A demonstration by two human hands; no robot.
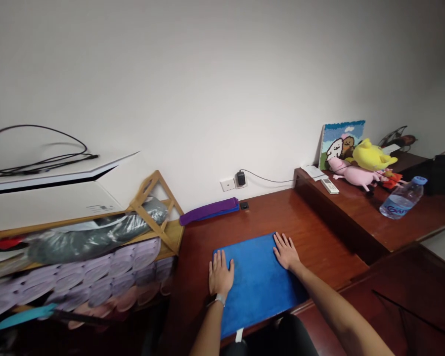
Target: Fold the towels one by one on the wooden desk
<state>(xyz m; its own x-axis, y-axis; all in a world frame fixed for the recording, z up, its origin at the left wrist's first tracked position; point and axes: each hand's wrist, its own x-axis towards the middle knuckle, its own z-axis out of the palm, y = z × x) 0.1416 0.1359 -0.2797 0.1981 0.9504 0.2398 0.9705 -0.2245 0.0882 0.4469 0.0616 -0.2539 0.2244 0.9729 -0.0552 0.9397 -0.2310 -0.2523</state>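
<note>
A blue cloth (pixel 257 282) lies flat on the reddish-brown wooden desk (pixel 319 237), its near edge reaching the desk's front, where a white tag (pixel 239 334) shows. My left hand (pixel 220 274) rests palm down on the cloth's left edge, near its far left corner, fingers spread. On the far right corner my right hand (pixel 285 251) lies flat with its fingers apart. Neither hand grips anything. Behind the cloth, against the wall, a folded purple cloth (pixel 209 210) lies on top of a blue one.
A raised surface on the right holds a water bottle (pixel 400 199), plush toys (pixel 371 157), a remote (pixel 330 186) and a picture (pixel 343 141). A black adapter (pixel 241 178) is plugged into the wall. To the left stands a wooden rack (pixel 176 232) with lilac slippers (pixel 109 267).
</note>
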